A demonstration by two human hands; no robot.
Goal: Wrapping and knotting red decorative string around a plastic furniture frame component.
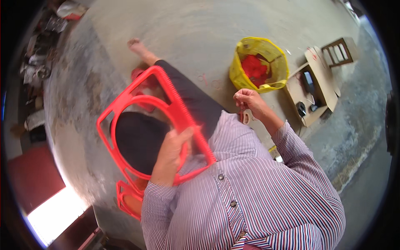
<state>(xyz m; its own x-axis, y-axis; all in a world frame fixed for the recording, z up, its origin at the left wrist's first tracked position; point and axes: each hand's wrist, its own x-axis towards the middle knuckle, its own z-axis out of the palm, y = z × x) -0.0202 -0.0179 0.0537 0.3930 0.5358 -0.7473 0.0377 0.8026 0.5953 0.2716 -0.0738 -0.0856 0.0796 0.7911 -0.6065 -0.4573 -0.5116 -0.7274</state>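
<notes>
left hand [171, 151] grips the red plastic frame with a round opening [182, 113] over the black-trousered legs [192, 86]; the right hand [251, 101] pinches its fingertips together, on what i can't tell. one-sided hold here: the frame could tilt and slip if the legs shift!

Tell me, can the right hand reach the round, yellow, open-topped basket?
Probably yes: the right hand looks close to the basket, whose near rim faces it, and nothing visible blocks the way.

cardboard box [326, 81] with dark objects [308, 82] inside, on grey floor [175, 21], clutter [38, 71] at far left
</notes>
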